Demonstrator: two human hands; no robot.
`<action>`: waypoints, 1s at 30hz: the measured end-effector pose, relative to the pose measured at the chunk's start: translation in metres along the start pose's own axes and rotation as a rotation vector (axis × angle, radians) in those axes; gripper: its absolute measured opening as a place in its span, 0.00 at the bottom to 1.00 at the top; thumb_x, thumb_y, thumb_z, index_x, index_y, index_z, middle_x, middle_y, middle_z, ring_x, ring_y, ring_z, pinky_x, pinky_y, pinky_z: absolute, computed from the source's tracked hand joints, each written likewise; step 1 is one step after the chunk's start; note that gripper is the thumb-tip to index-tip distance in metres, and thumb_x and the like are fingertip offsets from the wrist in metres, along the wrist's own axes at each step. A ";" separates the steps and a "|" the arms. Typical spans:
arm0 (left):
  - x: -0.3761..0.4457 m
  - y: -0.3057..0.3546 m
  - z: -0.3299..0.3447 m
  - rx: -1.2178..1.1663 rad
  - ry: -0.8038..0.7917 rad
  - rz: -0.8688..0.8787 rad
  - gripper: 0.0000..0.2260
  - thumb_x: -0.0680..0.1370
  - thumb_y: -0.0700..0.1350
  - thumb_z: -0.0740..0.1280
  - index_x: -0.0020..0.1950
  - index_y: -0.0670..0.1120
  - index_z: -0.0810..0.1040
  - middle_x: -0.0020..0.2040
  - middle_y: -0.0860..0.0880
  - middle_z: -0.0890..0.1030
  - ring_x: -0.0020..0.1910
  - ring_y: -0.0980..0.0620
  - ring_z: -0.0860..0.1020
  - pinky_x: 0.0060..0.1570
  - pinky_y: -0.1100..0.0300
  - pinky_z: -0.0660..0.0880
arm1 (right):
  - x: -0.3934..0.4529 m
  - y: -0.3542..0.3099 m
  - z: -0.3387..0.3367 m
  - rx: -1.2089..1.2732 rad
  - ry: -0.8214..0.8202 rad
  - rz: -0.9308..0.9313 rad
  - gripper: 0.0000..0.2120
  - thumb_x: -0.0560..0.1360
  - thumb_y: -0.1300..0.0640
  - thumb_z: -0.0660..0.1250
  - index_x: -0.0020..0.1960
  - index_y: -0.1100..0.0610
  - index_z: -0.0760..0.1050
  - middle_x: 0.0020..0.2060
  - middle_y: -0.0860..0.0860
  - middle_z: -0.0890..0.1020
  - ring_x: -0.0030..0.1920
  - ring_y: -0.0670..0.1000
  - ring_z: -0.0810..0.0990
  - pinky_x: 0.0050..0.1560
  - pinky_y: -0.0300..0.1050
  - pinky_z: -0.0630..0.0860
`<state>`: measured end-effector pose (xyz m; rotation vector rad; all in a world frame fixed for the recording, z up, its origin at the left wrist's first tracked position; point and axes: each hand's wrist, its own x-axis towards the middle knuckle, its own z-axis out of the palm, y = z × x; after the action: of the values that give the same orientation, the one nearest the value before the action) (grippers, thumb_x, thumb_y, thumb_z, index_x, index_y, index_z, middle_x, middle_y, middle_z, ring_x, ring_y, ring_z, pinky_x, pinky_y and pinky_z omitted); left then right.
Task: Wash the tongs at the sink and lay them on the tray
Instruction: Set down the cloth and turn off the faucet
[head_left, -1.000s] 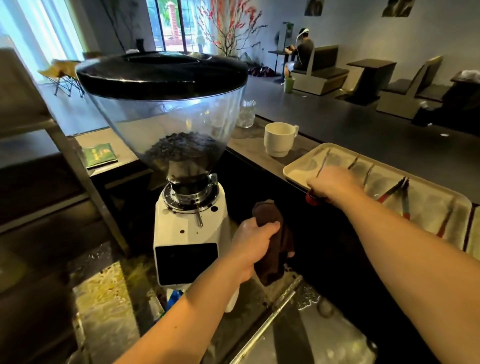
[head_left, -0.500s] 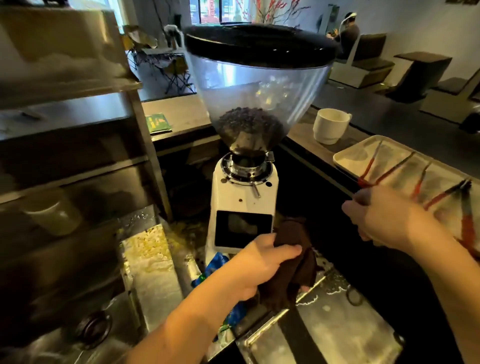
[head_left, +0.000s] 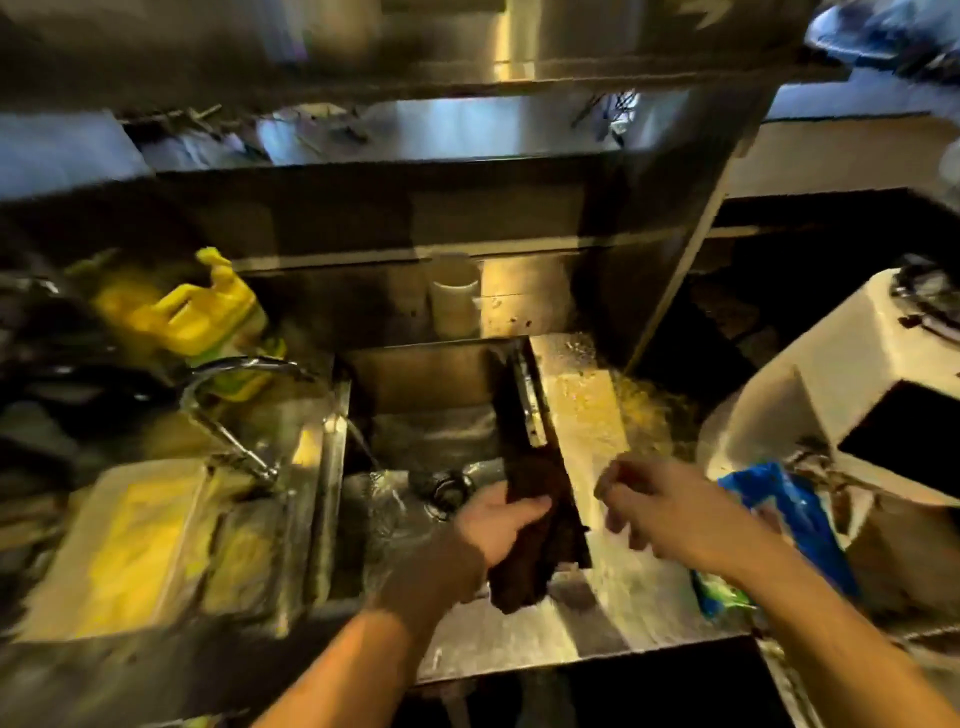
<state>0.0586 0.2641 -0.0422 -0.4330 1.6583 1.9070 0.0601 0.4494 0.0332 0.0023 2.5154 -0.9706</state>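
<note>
Brown limp cloth (head_left: 524, 540) clamped in left hand (head_left: 498, 519) over steel sink (head_left: 431, 374), right hand (head_left: 660, 512) loosely curled, empty

- There is one view only — a wide-angle camera worn on the person's head, so no second view shares the scene.
- It looks forward and steeply down onto a steel sink (head_left: 431, 410), close enough that both forearms run in from the bottom edge.
- The sink sits near the middle, the tap (head_left: 228, 400) to its left, the white machine (head_left: 852, 384) at the right edge.
- Steel shelves (head_left: 467, 135) fill the top — straight lines bow toward the edges, and the whole picture is blurred.
</note>
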 end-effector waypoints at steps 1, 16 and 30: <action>-0.001 -0.003 -0.023 -0.035 0.061 0.008 0.07 0.81 0.35 0.63 0.58 0.38 0.77 0.40 0.43 0.80 0.40 0.45 0.80 0.45 0.55 0.78 | 0.013 -0.014 0.020 0.018 -0.009 -0.010 0.06 0.77 0.55 0.64 0.43 0.53 0.77 0.32 0.49 0.84 0.28 0.44 0.79 0.29 0.41 0.73; 0.019 -0.012 -0.222 0.055 0.540 -0.008 0.06 0.76 0.41 0.64 0.52 0.46 0.76 0.50 0.38 0.83 0.48 0.38 0.84 0.53 0.38 0.81 | 0.145 -0.193 0.154 -0.059 0.152 -0.458 0.19 0.79 0.53 0.67 0.69 0.49 0.73 0.61 0.49 0.77 0.61 0.50 0.76 0.62 0.47 0.74; 0.119 0.059 -0.305 0.561 0.759 -0.132 0.16 0.81 0.38 0.63 0.68 0.35 0.75 0.68 0.35 0.76 0.67 0.38 0.74 0.64 0.54 0.69 | 0.226 -0.235 0.168 -0.024 0.021 -0.834 0.09 0.75 0.60 0.72 0.54 0.54 0.85 0.46 0.52 0.87 0.47 0.51 0.85 0.49 0.54 0.82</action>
<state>-0.1082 -0.0132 -0.1196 -1.0747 2.4520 1.1390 -0.1136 0.1298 -0.0177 -1.1164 2.5527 -1.2163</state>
